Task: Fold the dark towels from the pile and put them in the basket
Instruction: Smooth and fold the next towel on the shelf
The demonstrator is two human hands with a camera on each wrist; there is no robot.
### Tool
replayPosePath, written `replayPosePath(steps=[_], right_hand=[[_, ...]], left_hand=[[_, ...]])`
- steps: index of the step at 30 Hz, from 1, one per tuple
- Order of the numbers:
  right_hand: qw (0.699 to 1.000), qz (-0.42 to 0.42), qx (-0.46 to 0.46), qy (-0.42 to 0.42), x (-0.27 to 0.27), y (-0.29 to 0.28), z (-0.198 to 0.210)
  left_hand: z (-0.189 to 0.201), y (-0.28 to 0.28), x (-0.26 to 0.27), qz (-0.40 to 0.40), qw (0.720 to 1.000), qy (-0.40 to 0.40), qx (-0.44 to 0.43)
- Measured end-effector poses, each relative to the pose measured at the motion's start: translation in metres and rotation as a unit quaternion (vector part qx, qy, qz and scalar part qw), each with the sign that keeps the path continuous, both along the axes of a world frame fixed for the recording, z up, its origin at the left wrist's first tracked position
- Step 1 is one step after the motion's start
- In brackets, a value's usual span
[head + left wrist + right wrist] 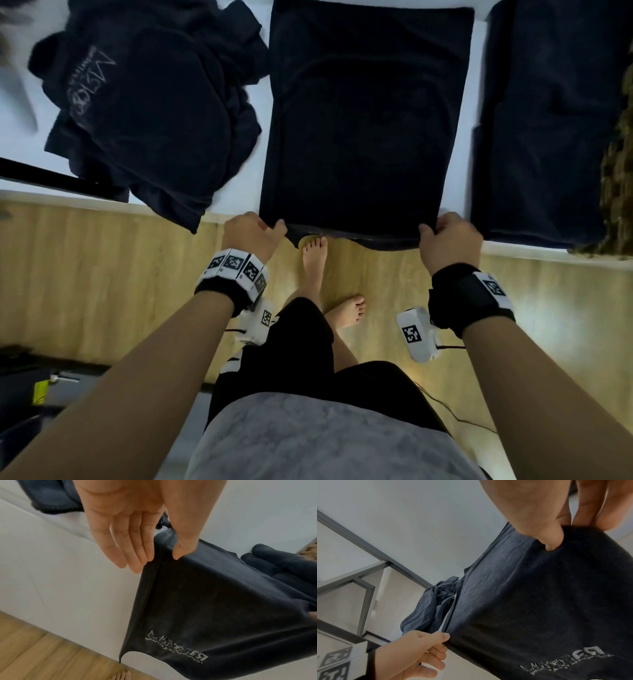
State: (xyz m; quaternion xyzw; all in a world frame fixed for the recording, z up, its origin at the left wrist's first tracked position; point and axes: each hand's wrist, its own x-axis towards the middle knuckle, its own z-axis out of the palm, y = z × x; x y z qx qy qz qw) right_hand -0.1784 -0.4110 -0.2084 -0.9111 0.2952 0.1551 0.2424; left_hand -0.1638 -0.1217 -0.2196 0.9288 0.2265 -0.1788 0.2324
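A dark towel (366, 120) lies spread flat on the white table (239, 192), and its near edge hangs over the table's front. My left hand (274, 226) pinches the near left corner between thumb and fingers (135, 566). The near right corner is gripped by my right hand (432, 230), thumb on top. A white printed logo (176, 647) shows on the hanging part of the towel (539, 601). The crumpled pile of dark towels (147, 102) sits to the left. Folded dark towels (548, 120) lie to the right, against the woven basket (616, 192).
My bare feet (313, 260) stand on the wooden floor just under the table's front edge. A black bar (51, 178) runs along the table's left side. Dark gear (27, 387) lies on the floor at lower left. A cable (455, 416) trails on the floor to the right.
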Motion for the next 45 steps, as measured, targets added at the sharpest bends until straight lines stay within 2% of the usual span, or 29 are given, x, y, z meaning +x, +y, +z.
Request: replayPosePath(steps=[8,12,14,16,19,20,22,25,30,34,38,41,43,45], right_hand=[[0.999,-0.012,0.033,0.006,0.003,-0.003,0.003],[0.996,-0.038,0.075,-0.002,0.003,-0.011,0.009],[0.994,-0.053,0.091,-0.027,0.003,-0.013,0.018],[0.991,-0.069,0.102,-0.054,0.006,-0.014,0.031],[0.979,-0.115,0.134,-0.101,0.013,-0.015,0.053],[0.975,-0.128,0.141,-0.118,0.017,-0.016,0.060],[0.968,-0.138,0.148,-0.151,0.027,-0.018,0.073],[0.962,-0.122,0.149,-0.193,0.044,-0.021,0.092],[0.961,-0.108,0.143,-0.213,0.077,-0.028,0.109],[0.954,-0.135,0.145,-0.226,0.111,-0.034,0.110],[0.953,-0.137,0.175,-0.204,0.146,-0.040,0.095],[0.954,-0.137,0.214,-0.159,0.165,-0.044,0.077],[0.955,-0.142,0.228,-0.128,0.168,-0.044,0.066],[0.966,-0.127,0.203,-0.095,0.163,-0.042,0.058]], left_hand=[[-0.003,0.011,0.007,-0.036,0.999,0.008,0.017],[0.010,0.019,0.011,-0.032,0.999,0.000,0.003],[0.022,0.024,0.015,0.007,0.999,-0.014,-0.031],[0.036,0.028,0.023,0.068,0.989,-0.015,-0.132],[0.058,0.029,0.043,0.196,0.930,-0.005,-0.312],[0.065,0.030,0.050,0.187,0.931,-0.015,-0.312],[0.075,0.031,0.063,0.104,0.962,-0.036,-0.250],[0.085,0.036,0.079,0.113,0.967,-0.069,-0.220],[0.099,0.034,0.110,0.133,0.948,-0.087,-0.276],[0.108,0.029,0.141,0.178,0.907,-0.072,-0.375],[0.104,0.020,0.175,0.212,0.866,-0.080,-0.446],[0.091,0.011,0.197,0.216,0.856,-0.080,-0.463],[0.079,0.008,0.207,0.205,0.864,-0.071,-0.454],[0.066,0.008,0.210,0.176,0.894,-0.055,-0.407]])
